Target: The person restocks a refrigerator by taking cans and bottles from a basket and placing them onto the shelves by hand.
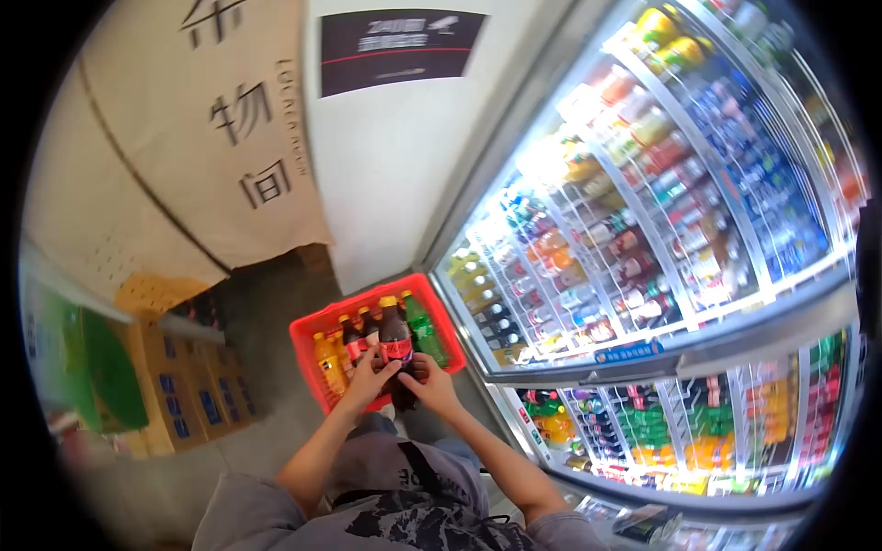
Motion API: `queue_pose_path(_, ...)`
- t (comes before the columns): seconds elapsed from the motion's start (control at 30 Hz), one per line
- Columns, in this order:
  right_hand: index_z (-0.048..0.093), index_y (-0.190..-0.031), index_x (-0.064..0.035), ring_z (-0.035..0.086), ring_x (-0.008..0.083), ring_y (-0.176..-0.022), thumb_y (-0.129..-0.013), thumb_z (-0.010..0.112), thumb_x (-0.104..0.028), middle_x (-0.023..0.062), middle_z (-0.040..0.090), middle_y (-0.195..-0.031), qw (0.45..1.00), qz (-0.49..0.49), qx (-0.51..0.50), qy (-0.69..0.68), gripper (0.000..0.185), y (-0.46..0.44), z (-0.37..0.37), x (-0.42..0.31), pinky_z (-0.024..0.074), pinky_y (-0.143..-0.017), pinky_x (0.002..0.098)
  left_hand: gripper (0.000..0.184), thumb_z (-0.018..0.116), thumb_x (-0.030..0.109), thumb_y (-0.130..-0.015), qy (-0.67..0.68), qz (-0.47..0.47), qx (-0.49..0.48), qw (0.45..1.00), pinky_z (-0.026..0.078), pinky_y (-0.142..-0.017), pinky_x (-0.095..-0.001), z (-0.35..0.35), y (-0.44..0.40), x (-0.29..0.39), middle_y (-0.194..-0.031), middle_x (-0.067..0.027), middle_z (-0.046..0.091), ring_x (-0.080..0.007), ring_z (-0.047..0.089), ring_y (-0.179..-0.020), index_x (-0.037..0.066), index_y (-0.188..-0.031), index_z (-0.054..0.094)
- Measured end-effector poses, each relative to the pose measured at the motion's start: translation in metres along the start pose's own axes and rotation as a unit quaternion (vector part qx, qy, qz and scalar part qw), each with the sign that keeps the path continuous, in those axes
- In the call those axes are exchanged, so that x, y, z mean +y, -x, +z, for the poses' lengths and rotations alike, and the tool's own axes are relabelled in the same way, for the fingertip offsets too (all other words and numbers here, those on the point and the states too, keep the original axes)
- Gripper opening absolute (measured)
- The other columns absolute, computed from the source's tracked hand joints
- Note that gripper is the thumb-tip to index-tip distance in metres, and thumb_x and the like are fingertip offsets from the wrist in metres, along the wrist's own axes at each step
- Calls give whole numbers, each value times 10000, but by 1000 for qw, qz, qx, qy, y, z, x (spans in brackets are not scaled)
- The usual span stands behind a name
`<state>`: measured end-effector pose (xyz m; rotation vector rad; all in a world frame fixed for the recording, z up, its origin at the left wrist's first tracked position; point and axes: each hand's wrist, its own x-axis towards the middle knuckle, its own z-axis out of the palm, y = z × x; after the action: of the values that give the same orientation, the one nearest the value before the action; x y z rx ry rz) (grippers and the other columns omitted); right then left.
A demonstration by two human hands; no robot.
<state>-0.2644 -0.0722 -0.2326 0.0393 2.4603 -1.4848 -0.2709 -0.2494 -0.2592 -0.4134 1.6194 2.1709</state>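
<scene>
Grey shirt (248,510) nearest the lens, at 6 o'clock, both forearms reaching up from it toward mid-view. Clock below is centred on the bottle (396,338).

Bottle: dark drink, red label, yellow cap pointing to 12. Sits over the red basket (323,320), between both hands. Left hand (367,378) on its 7 o'clock side, fingers narrow, gripping near the label. Right hand (435,384) at 5, fingers curled in around the lower part. Dark patch just under the hands; can't tell if it's the same bottle's lower end or another item.

In basket: green bottle (423,321) at 2, yellow cap; dark pair (354,342) at 9 to 10; orange bottle (329,365) at 8.

Fridge (735,326) runs 2 to 4, upper and lower sections, racks full of drinks, upper part blurred. Basket just beside its frame. Cardboard boxes (188,395) at 8 to 9, on the floor (266,441). Curtain (184,110) at 10 to 11, black sign (401,55) at 12.
</scene>
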Motion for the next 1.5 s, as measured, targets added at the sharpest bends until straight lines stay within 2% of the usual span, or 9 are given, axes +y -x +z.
queue_pose_path(0.1,477,-1340,-33,625,195,-1057,-934,644,-185,141,640,-1170,982,34,-1,-186,465,8,-46,18,493,-910,337,670,697,229,-901,-33,9,-115,993,519,-753,-265,40,-9,31,-1157,-88,613,-130,617,-950,34,-1438,345)
queue_pose_path(0.37,368,-1473,-101,584,175,-1096,-915,680,-262,112,608,-1187,968,1,122,-219,659,68,-148,41,467,-952,331,765,700,189,-898,-47,-7,-292,955,519,-839,-287,161,-34,23,-1210,-103,581,-151,608,-1036,-7,-1483,249)
queue_pose_path(0.53,365,-1472,-91,560,199,-1156,-893,706,-223,124,597,-1231,951,-10,185,-249,684,126,-200,66,445,-994,356,733,707,169,-891,-99,-25,-372,923,525,-819,-284,237,-23,14,-1136,-78,626,-142,626,-988,-24,-1462,290)
queue_pose_path(0.7,424,-1413,-46,584,170,-1090,-860,747,-236,99,613,-1156,927,5,239,-289,668,182,-241,65,481,-924,313,734,718,202,-887,-130,-6,-443,887,518,-790,-269,293,-8,-3,-1154,-89,622,-134,623,-976,-41,-1448,312)
queue_pose_path(0.93,418,-1404,-14,610,159,-1040,-871,734,-197,97,633,-1131,926,9,282,-252,646,257,-307,66,514,-887,313,679,701,153,-894,-159,43,-484,860,498,-882,-282,381,52,-4,-1255,-112,571,-158,589,-1058,-6,-1446,338)
queue_pose_path(1.07,394,-1404,17,618,168,-1030,-858,748,-194,117,628,-1124,913,40,323,-246,683,306,-344,76,526,-856,305,679,711,186,-888,-195,87,-495,842,480,-869,-261,435,78,-19,-1184,-93,619,-114,594,-997,-40,-1428,366)
queue_pose_path(1.1,388,-1430,-4,620,200,-1041,-821,788,-261,152,616,-1190,900,22,340,-271,773,316,-351,79,534,-824,305,682,716,192,-885,-182,89,-508,837,486,-859,-259,449,93,-13,-1188,-100,620,-111,596,-975,-39,-1427,374)
queue_pose_path(1.2,411,-1418,-4,618,214,-1056,-825,783,-258,155,628,-1167,895,-24,366,-254,744,347,-369,93,513,-876,317,640,705,175,-895,-189,76,-531,823,477,-851,-252,484,120,-13,-1140,-59,612,-107,581,-980,-29,-1413,390)
queue_pose_path(1.5,435,-1404,3,630,183,-1034,-887,709,-184,128,649,-1143,846,-23,468,-253,615,406,-383,111,491,-911,309,662,690,252,-909,-205,60,-572,792,470,-900,-307,548,156,-49,-1174,-90,612,-143,586,-1034,-13,-1432,383)
